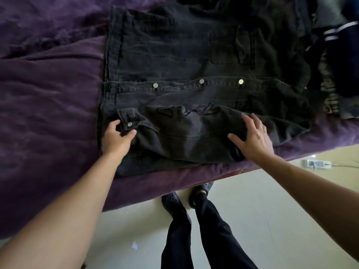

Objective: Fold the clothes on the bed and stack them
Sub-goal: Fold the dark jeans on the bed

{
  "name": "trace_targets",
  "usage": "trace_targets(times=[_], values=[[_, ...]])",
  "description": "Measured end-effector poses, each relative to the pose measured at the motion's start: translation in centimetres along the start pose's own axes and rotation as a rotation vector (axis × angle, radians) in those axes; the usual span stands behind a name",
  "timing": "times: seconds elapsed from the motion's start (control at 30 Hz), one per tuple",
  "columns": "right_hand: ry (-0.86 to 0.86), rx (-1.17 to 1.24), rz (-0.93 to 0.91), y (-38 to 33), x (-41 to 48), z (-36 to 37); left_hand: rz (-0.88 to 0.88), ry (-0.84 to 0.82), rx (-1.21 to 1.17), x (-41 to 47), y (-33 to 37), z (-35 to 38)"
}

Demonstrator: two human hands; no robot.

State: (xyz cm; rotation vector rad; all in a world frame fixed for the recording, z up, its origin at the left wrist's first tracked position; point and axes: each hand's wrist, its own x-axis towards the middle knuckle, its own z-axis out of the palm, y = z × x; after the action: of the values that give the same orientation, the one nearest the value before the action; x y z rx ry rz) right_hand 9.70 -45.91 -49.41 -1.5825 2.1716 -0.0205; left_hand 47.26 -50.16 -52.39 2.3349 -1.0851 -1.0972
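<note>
Our left hand pinches the cuff of the black jacket, and our right hand lies flat with fingers spread on the sleeve, probably to keep it folded across the front. The one jacket lies at the bed's near edge and shows four metal buttons. A pile of other clothes sits toward the far right corner.

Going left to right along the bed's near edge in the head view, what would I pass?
From the left: purple bedcover, left hand, black jacket sleeve, right hand, white power strip on the floor.
</note>
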Motion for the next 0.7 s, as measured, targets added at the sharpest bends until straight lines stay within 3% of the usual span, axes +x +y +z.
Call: trace_targets(times=[0.07,0.13,0.2,0.27,0.3,0.37,0.43,0.47,0.57,0.7], values=[[0.0,0.101,0.118,-0.1,1.2,-0.2,-0.021,0.045,-0.087,-0.1,1.2,0.6],[-0.026,0.086,0.142,0.1,2.1,-0.7,0.009,0.213,-0.083,-0.6,1.5,-0.5],[-0.09,0.038,0.12,0.6,2.4,-0.8,-0.001,0.324,0.045,-1.3,0.2,-2.9],[-0.137,0.004,0.092,0.9,2.0,-0.8,-0.089,0.317,0.235,-2.1,-2.1,-4.9],[-0.113,-0.013,0.037,0.7,1.4,-0.8,-0.051,0.337,0.343,-2.7,-3.2,-5.5],[0.061,-0.049,-0.187,0.2,-0.2,-0.7,0.285,0.386,0.471,-3.7,-4.3,-5.0],[0.16,-0.112,-0.471,-0.1,-2.2,0.2,0.7,0.221,0.522,-5.4,-4.3,-3.1],[0.097,-0.183,-0.569,0.0,-3.0,0.9,0.804,0.076,0.589,-6.1,-4.5,-1.9],[-0.177,-0.421,-0.531,0.8,-3.5,3.0,0.726,-0.237,0.881,-6.6,-5.2,0.8],[-0.128,-0.381,-0.452,1.3,-1.5,3.6,0.654,-0.137,0.974,-4.8,-5.1,1.9]])
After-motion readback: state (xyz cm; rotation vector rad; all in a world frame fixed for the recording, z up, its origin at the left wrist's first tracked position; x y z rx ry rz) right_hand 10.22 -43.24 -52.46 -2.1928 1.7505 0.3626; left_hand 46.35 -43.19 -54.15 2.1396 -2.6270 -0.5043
